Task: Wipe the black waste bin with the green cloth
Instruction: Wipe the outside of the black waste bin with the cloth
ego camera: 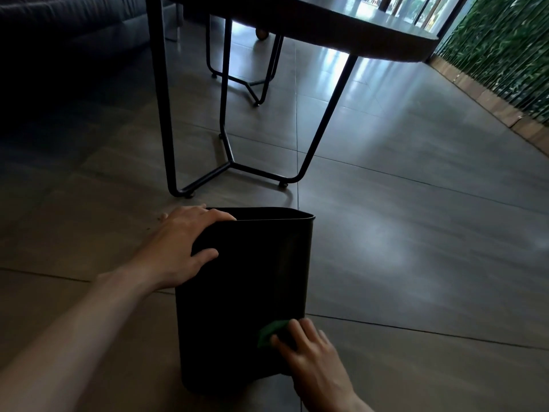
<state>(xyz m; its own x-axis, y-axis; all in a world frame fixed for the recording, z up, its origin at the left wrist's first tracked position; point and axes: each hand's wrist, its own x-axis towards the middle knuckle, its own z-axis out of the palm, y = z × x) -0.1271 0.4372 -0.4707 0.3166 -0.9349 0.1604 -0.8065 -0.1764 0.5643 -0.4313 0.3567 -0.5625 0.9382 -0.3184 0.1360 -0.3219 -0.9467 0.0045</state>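
The black waste bin lies tilted on the tiled floor, its open mouth pointing away from me. My left hand grips the near-left corner of its rim, thumb on the side wall. My right hand presses the green cloth flat against the bin's lower right side near the base. Only a small fold of the cloth shows past my fingers.
A dark table on black metal legs stands just beyond the bin's mouth. A second leg frame sits farther back. A dark sofa is at the far left, a green plant wall at the right.
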